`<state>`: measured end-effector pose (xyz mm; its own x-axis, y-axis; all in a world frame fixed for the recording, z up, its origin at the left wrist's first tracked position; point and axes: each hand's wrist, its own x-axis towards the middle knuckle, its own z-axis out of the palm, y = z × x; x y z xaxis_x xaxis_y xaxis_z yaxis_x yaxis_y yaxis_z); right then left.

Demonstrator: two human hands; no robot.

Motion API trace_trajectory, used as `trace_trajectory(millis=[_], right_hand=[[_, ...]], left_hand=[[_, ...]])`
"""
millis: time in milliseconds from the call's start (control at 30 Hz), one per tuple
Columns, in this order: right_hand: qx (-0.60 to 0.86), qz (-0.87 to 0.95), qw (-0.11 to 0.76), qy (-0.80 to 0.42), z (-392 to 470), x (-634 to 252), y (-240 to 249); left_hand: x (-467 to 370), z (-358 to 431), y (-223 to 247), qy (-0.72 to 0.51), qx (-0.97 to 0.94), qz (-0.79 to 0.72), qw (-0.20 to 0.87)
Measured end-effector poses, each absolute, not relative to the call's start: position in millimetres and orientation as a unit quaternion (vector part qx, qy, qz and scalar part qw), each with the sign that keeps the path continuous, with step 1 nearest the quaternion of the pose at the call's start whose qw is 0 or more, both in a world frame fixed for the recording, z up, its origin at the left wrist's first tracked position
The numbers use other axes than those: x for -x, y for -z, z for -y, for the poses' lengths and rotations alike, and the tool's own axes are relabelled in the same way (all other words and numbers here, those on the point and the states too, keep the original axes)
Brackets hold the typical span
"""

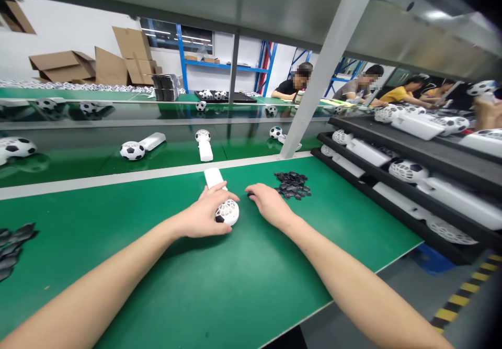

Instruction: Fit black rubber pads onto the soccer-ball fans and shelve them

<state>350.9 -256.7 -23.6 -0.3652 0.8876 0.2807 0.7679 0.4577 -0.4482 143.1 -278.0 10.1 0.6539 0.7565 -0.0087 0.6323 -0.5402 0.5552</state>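
On the green worktable [164, 286], my left hand [202, 213] is closed around the ball-shaped head of a handheld fan [229, 213]. The head has a white openwork grille with a black patch in soccer-ball style, and the white handle lies pointing away, partly hidden by my fingers. To its right, slightly above the table, my right hand [270, 205] pinches a small black piece [250, 194] between thumb and fingertips. A loose pile of flat black pieces [292, 184] lies just beyond the right hand.
More black pieces [15, 247] lie at the left edge. A belt [176, 153] with several soccer-ball fans runs behind the table. Stacked black trays [364, 168] of fans stand at right. A slanted metal post [329, 66] rises at the table's far edge. Several co-workers [292, 85] sit beyond.
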Motion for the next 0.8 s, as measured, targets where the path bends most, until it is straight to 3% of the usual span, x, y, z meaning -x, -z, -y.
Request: trace_trajectory(millis=[133,267,400,600,800], right_hand=[[0.459,0.744,0.361,-0.326,261.4,-351.1,15.6],[0.379,0.704,0.398,-0.451,270.6,-347.3,4.2],[0.371,0.720,0.371,-0.455,277.8,-346.6,-2.5],[0.332,0.796,0.350,-0.365,278.9,-342.7,0.8],[0.360,0.747,0.367,-0.422,277.9,-334.2,9.3]], left_hand=[[-145.0,281.2,-9.2,-0.126,-0.846,-0.439,0.273],[-147.8,282.5,-5.5,-0.138,-0.831,-0.461,0.278],[-143.8,277.3,-4.8,-0.140,-0.845,-0.430,0.285],[-142.6,274.5,-4.5,-0.149,-0.848,-0.425,0.280],[-147.4,275.1,-7.4,-0.179,-0.853,-0.401,0.282]])
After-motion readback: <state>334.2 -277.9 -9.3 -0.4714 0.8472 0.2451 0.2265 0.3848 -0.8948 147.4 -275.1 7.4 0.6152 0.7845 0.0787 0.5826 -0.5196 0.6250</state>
